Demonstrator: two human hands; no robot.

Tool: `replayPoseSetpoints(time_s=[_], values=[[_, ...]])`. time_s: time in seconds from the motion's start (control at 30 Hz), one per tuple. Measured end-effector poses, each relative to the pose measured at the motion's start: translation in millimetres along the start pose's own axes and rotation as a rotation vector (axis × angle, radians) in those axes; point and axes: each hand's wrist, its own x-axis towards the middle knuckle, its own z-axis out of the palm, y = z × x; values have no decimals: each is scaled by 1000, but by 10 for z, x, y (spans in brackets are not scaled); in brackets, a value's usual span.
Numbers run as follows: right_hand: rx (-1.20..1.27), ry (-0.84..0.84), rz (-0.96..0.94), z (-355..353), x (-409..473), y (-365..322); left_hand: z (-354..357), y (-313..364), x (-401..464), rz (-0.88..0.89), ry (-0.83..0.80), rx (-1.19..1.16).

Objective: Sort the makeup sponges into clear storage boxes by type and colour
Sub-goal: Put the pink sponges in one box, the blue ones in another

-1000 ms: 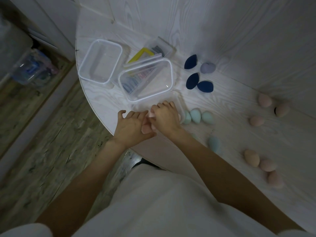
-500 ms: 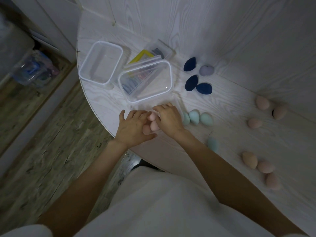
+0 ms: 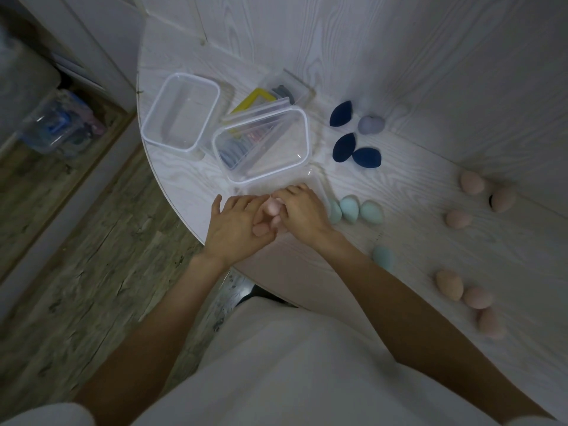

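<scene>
Little has moved: both hands have only shuffled slightly, staying bunched at the bench (image 3: 399, 235) edge. The left hand (image 3: 235, 227) and right hand (image 3: 302, 209) curl around a cluster of pink sponges (image 3: 272, 209), right over a low clear box (image 3: 316, 182). Packing looks underway; teal sponges (image 3: 350, 209) wait beside.
</scene>
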Motion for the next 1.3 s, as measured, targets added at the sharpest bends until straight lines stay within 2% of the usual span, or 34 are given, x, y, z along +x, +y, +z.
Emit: replayPoseSetpoints(time_s=[0.07, 0.13, 0.2, 0.27, 0.33, 0.47, 0.53, 0.63, 0.73, 0.87, 1.0, 1.13, 1.23, 1.3], values=[[54, 71, 4, -74, -65, 16, -30, 42, 12, 41, 127, -38], [81, 202, -22, -200, -212, 77, -56, 160, 39, 145, 323, -101], [87, 352, -21, -354, -440, 206, -75, 361, 87, 257, 432, -193], [63, 470, 68, -522, -757, 448, -66, 672, 204, 389, 431, -277], [40, 530, 233, -664, -1085, 725, -14, 990, 370, 512, 367, -339], [62, 631, 542, -872, -1641, 1383, 298, 1740, 800, 654, 104, -412], [42, 657, 629, -955, -1818, 1747, 537, 2193, 1045, 590, -108, -442], [58, 609, 720, -1085, -1914, 2254, 901, 2815, 1419, 347, -437, -473], [99, 509, 805, -1189, -1827, 2648, 1252, 3169, 1634, 223, -560, -376], [106, 389, 819, -1293, -1582, 2966, 1562, 3271, 1645, 305, -564, -252], [132, 286, 858, -1275, -1418, 3206, 1574, 3154, 1585, 448, -536, -284], [209, 496, 858, -1203, -1461, 3160, 1259, 2867, 1435, 373, -449, -558], [264, 636, 711, -1151, -1525, 2746, 871, 2526, 1222, 303, -338, -716], [332, 638, 619, -1074, -1533, 2338, 606, 2214, 1047, 301, -263, -725]])
